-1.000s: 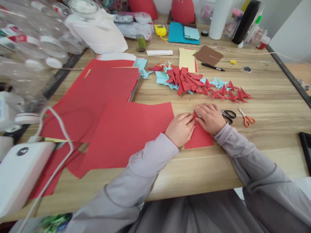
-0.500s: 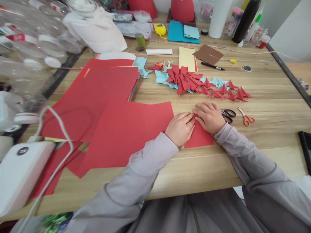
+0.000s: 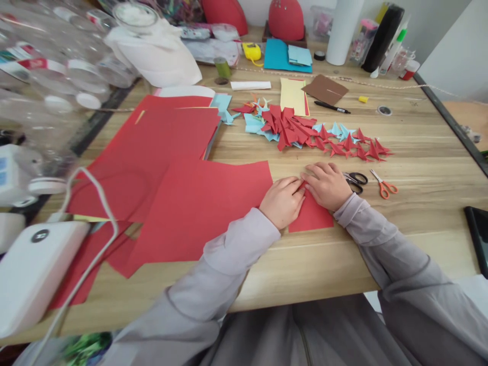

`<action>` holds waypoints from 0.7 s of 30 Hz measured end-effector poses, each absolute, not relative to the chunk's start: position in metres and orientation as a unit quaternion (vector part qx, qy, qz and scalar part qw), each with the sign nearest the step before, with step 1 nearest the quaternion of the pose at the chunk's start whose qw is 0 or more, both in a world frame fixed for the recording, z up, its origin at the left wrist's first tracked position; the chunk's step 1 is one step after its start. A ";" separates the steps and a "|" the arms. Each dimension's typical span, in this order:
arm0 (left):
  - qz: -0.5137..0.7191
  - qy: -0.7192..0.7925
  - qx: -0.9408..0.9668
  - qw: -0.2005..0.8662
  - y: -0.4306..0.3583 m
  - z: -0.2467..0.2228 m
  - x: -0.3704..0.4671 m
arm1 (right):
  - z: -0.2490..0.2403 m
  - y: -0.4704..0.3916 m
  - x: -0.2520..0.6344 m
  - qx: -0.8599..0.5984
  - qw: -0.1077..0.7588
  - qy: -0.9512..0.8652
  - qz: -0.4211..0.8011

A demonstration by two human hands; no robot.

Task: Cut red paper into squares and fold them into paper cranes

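A small piece of red paper [image 3: 311,214] lies flat on the wooden table under both hands. My left hand [image 3: 282,202] is closed on its left side, fingertips pressed together at the upper edge. From the right, my right hand [image 3: 327,185] reaches over the same paper, its bent fingers pinching the upper edge beside the left fingertips. The hands hide much of that edge. Just past my right wrist lie black-handled scissors [image 3: 356,179], partly covered, and orange-handled scissors [image 3: 384,186]. Larger red paper sheets [image 3: 206,203] spread out to the left of my left hand.
Folded red paper pieces [image 3: 290,124] and a row of small red and blue folded stars sit behind the hands. A white power bank [image 3: 41,269] with a cable is at left, near plastic bottles [image 3: 49,76]. A black phone [image 3: 478,236] lies at the right edge.
Both hands stay at the upper edge of the small red paper, with hardly any visible movement. The whole view has shifted slightly.
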State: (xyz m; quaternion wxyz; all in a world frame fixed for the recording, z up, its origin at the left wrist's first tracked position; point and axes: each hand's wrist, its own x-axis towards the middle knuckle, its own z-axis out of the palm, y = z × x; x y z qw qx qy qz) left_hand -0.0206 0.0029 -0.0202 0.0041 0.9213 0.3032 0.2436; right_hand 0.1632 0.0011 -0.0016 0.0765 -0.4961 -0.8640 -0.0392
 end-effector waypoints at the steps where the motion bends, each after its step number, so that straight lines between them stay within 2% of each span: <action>1: 0.244 0.303 0.921 0.002 0.003 -0.020 -0.021 | -0.002 0.001 0.163 -0.496 0.077 -0.864 -0.040; 8: 0.241 0.297 0.924 -0.009 0.005 -0.022 -0.020 | -0.005 0.002 0.164 -0.495 0.078 -0.864 -0.050; 21: 0.188 0.258 0.942 -0.103 -0.003 -0.020 -0.028 | -0.006 -0.001 0.160 -0.516 0.079 -0.851 -0.059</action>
